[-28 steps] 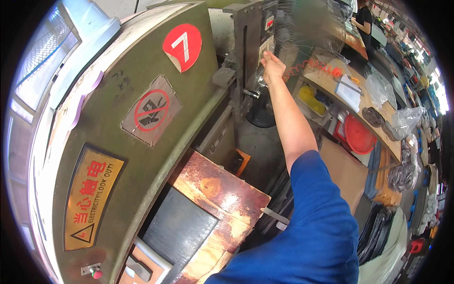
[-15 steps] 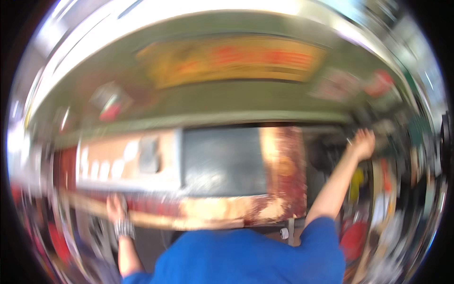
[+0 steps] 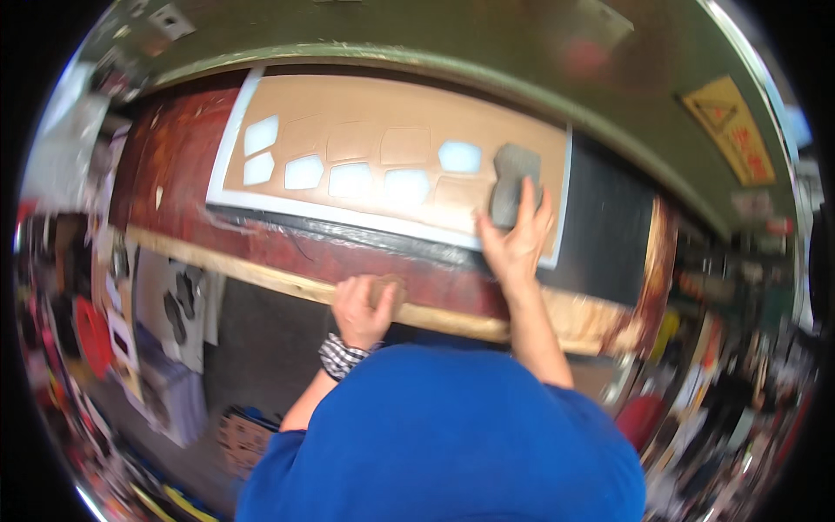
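My right hand (image 3: 516,248) reaches over the brown sheet (image 3: 348,96), fingers spread. Its fingertips overlap the lower part of a grey, two-lobed block (image 3: 517,170) lying at the sheet's right end. Near the bench's front edge, my left hand (image 3: 361,313) is closed around a small brown piece (image 3: 389,294), blurred and partly hidden by the fingers. The sheet has several angular cut-outs showing white backing (image 3: 350,180), and other outlines of the same shape with brown still inside them.
A dark board (image 3: 604,226) extends right of the sheet on the worn red bench (image 3: 174,174). Above the bench is a green machine beam (image 3: 417,30) with a yellow warning label (image 3: 729,130). A red stool (image 3: 91,335) stands low on the left.
My view has turned and come nearer the sheet. The right hand has come from the far right to the grey block. The left hand, formerly at the bench edge, now holds the brown piece.
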`<state>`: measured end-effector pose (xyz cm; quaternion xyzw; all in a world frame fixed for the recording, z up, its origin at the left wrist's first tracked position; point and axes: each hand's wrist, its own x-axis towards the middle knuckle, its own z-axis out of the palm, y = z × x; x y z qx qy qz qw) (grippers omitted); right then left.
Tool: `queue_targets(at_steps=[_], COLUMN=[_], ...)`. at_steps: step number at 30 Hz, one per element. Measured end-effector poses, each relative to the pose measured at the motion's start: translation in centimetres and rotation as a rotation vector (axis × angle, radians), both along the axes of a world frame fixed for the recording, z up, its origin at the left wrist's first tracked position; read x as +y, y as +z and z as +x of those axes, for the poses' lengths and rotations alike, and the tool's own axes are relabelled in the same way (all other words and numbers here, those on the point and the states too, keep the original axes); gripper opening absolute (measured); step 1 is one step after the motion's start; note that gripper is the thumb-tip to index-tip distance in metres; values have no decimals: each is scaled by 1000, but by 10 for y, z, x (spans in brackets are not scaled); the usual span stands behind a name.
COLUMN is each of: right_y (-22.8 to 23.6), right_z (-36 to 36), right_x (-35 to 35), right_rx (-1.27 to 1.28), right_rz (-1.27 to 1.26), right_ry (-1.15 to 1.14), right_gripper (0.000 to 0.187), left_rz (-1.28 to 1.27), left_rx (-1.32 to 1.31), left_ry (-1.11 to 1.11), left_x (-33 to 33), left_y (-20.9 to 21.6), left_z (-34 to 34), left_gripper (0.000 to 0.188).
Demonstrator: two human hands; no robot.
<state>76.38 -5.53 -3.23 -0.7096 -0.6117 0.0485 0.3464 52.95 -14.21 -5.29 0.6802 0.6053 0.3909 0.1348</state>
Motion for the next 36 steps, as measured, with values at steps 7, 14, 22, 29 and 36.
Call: queue_targets(at_steps=[7, 14, 22, 29, 36], right_y=[28, -8, -14, -2, 15], right_z=[45, 103, 83, 43, 40], right_x=[-3, -52, -95, -56, -83], right_rx=[1889, 652, -202, 133, 238], right_rz=[430, 379, 130, -170, -280], right_ry=[-46, -572, -584, -481, -453], right_gripper=[52, 71, 41, 35, 32], left_rz=[-592, -20, -371, -516, -570], left_rx=[-641, 274, 455, 247, 430], left_ry=[-350, 55, 358, 177, 112], left_x=[38, 154, 191, 208, 162], left_y=[18, 29, 24, 40, 82], left_z=[-98, -166, -201, -231, -260], left_gripper=[12, 29, 52, 58, 50])
